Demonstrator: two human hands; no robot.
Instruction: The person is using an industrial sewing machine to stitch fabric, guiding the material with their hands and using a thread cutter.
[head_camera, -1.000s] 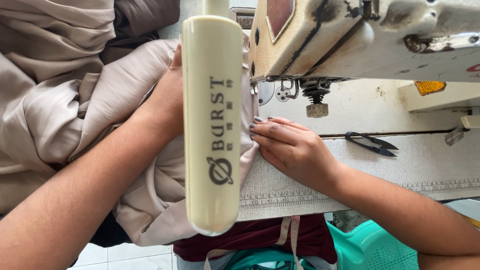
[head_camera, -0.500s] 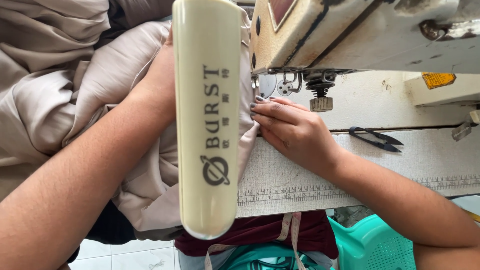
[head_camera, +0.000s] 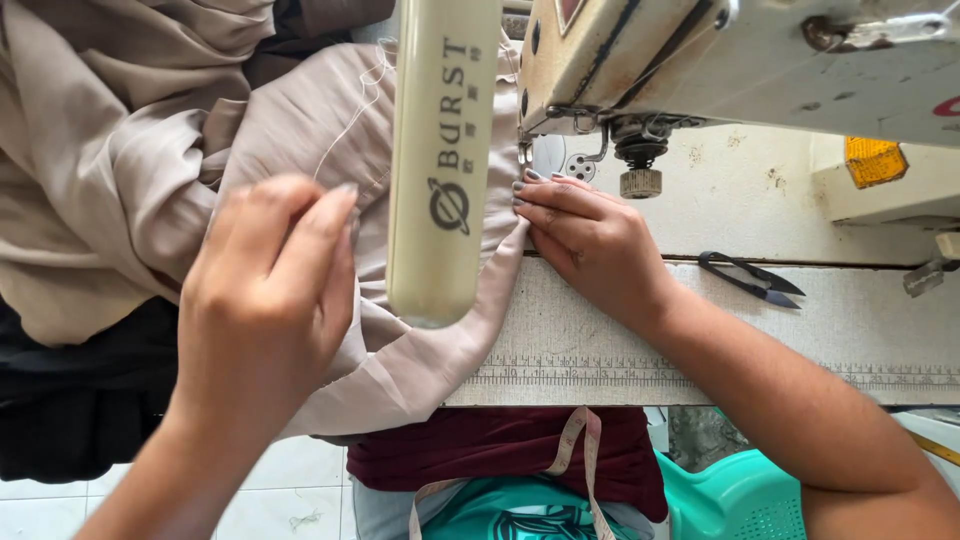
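— Hands first: where are they?

— Left hand (head_camera: 265, 300) is raised over the beige fabric (head_camera: 300, 140), fingers curled loosely together, tips touching the cloth; whether it actually pinches a fold I cannot tell. Right hand (head_camera: 590, 240) lies flat with fingers together, pressing the fabric's edge onto the bench (head_camera: 800, 330) just beside the presser foot (head_camera: 530, 165).

— And the cloth itself?

— It lies bunched to the left, its long edge running from the needle area down toward the person, passing under the cream cylinder (head_camera: 440, 160).

— Any labels or signs?

— That cylinder carries dark printed lettering and a round emblem running along its length. It stands lengthwise in view, rounded end nearest the person. On the sewing machine (head_camera: 750, 70) sits an orange-yellow rectangular patch (head_camera: 872, 160) at the right.

— Anything else on the bench?

— Black thread snips (head_camera: 750, 280) lie right of the right hand, well apart from it. A printed ruler strip (head_camera: 700, 373) runs along the bench's near edge.
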